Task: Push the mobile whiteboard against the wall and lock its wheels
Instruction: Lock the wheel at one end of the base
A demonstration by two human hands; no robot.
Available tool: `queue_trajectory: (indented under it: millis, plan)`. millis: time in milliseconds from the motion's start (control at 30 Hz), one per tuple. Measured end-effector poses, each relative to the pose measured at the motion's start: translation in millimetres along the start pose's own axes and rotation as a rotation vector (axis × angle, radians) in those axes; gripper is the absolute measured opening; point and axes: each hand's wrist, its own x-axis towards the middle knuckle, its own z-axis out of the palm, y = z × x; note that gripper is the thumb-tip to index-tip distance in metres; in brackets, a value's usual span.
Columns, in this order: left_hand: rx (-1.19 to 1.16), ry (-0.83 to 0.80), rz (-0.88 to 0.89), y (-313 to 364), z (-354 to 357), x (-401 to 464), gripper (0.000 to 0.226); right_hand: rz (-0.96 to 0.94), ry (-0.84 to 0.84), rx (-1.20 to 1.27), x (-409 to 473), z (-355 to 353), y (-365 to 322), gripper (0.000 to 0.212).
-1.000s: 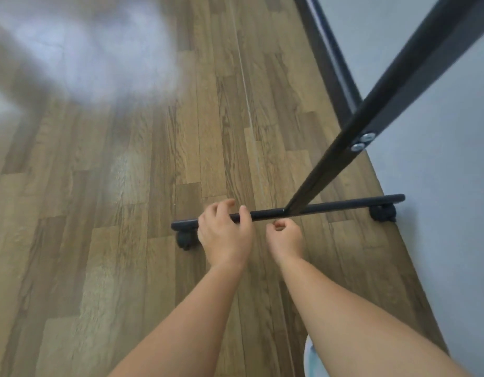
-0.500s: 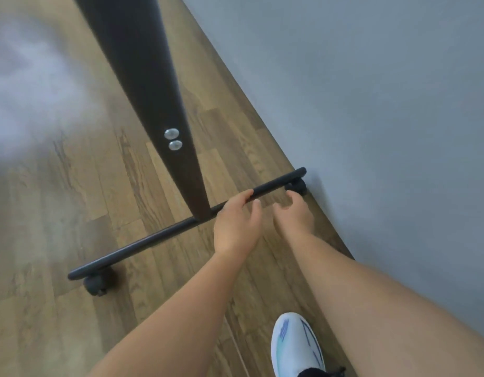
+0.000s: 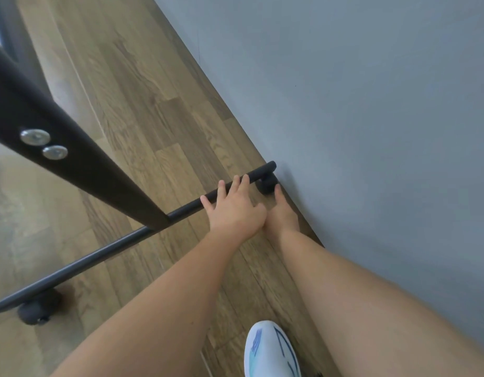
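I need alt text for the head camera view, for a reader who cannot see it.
A person's right hand reaches the caster by the grey wall, while the left hand rests on the whiteboard's black base bar. A white shoe stands on the wooden floor.

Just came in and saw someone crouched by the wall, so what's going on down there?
A person is bent over the black base bar of a mobile whiteboard stand. The bar's far end sits right by the grey wall. Their left hand rests spread on the bar, while the right hand reaches a finger to the caster at the wall end, probably working its lock. The near caster is untouched. Whether either wheel is locked cannot be told.
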Motion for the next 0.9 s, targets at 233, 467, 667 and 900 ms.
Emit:
queue_trajectory:
  millis: [233,467,667,900]
  plan:
    - [-0.008,0.009,0.0,-0.9,-0.3,-0.5,0.082,0.044,-0.014,-0.119,4.4,0.3,1.4,0.06]
    - [-0.096,-0.02,0.008,-5.1,-6.1,-8.8,0.082,0.105,-0.021,0.004,-4.9,6.7,11.4,0.052]
    - [-0.278,-0.01,-0.179,-2.2,-47.6,-80.5,0.072,0.028,-0.009,0.035,-73.7,-17.9,-45.5,0.048]
    - [-0.446,0.077,-0.325,11.6,-145.9,-212.3,0.076,-0.05,-0.104,-0.035,-230.7,-57.6,-127.8,0.04]
